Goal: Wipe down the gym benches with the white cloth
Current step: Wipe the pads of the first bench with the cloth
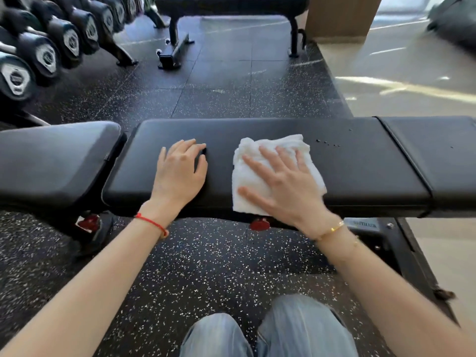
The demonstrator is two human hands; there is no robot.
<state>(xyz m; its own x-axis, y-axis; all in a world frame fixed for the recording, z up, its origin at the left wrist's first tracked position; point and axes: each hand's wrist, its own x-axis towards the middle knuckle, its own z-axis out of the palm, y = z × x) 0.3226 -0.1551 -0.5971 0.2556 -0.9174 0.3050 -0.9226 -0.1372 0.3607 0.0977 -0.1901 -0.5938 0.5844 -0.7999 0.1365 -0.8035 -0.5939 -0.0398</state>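
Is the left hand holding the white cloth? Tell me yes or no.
No, the left hand rests bare on the black bench pad, while the right hand presses the white cloth flat.

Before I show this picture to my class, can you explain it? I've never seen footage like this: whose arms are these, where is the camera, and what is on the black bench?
There is no machine here. A person wears a camera on the head, looking down at two bare hands. The right hand presses flat, fingers spread, on a crumpled white cloth lying on a long black padded gym bench. The left hand rests bare on the padding beside it, holding nothing. A few small droplets sit to the right of the cloth. Black dumbbells on a rack stand behind, to the left.
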